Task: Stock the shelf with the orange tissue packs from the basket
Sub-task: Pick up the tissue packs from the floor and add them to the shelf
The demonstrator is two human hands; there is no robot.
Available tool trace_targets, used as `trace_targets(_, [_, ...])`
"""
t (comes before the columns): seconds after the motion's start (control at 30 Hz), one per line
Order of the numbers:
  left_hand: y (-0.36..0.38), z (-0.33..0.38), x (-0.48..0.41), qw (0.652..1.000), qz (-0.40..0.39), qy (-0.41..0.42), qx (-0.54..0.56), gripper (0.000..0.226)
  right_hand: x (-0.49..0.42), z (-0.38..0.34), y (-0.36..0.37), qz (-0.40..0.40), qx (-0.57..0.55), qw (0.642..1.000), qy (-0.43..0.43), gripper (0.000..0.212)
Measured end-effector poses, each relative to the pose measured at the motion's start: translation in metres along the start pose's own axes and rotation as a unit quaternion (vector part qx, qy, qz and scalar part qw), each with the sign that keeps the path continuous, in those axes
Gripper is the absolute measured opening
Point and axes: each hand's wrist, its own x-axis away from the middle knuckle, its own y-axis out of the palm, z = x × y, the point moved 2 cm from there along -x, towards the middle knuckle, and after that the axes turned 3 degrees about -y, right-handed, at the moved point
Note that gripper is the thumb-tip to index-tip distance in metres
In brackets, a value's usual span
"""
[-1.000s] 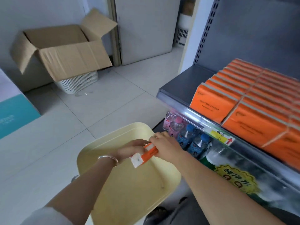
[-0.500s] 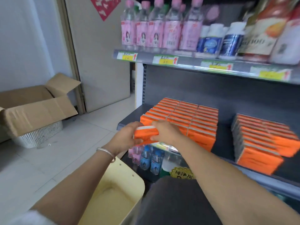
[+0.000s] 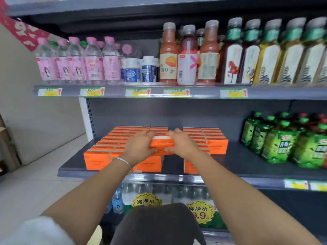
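Note:
An orange tissue pack [image 3: 162,143] with a white top edge is held between both hands above the middle shelf [image 3: 247,161]. My left hand [image 3: 138,147] grips its left end, and my right hand [image 3: 182,143] grips its right end. The pack hovers over a narrow dark gap between two blocks of stocked orange tissue packs, the left block [image 3: 113,147] and the right block [image 3: 212,140]. Of the yellow basket, only a small corner [image 3: 98,232] shows at the bottom edge.
Green tea bottles [image 3: 286,142] stand at the right of the same shelf. The shelf above carries pink water bottles [image 3: 77,62], white jars [image 3: 139,69] and juice bottles [image 3: 187,55]. Water packs [image 3: 146,195] fill the shelf below. My dark knee [image 3: 157,225] is in front.
Both hands lifted the tissue pack out of the basket, up and forward to the shelf. It now sits over the gap between the two blocks. My view tilted up from the floor.

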Motion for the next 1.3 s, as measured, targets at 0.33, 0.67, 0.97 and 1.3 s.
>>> trace_targets(0.33, [0.066, 0.113, -0.089, 0.997, -0.034, 0.038, 0.059, 0.057, 0.034, 0.168, -0.042, 0.093, 0.023, 0.978, 0.187, 0.047])
trace_targets(0.67, [0.159, 0.135, -0.147, 0.982, -0.185, 0.02, 0.044, 0.062, 0.033, 0.274, 0.008, -0.001, 0.052, 0.951, 0.304, 0.05])
trace_targets(0.97, [0.19, 0.137, -0.167, 0.975, -0.213, 0.053, 0.044, 0.058, -0.006, 0.287, 0.038, 0.025, 0.018, 0.931, 0.363, 0.054])
trace_targets(1.3, [0.213, 0.135, -0.185, 0.96, -0.274, 0.056, 0.031, 0.07, -0.017, 0.291, 0.06, -0.016, -0.062, 0.912, 0.404, 0.077])
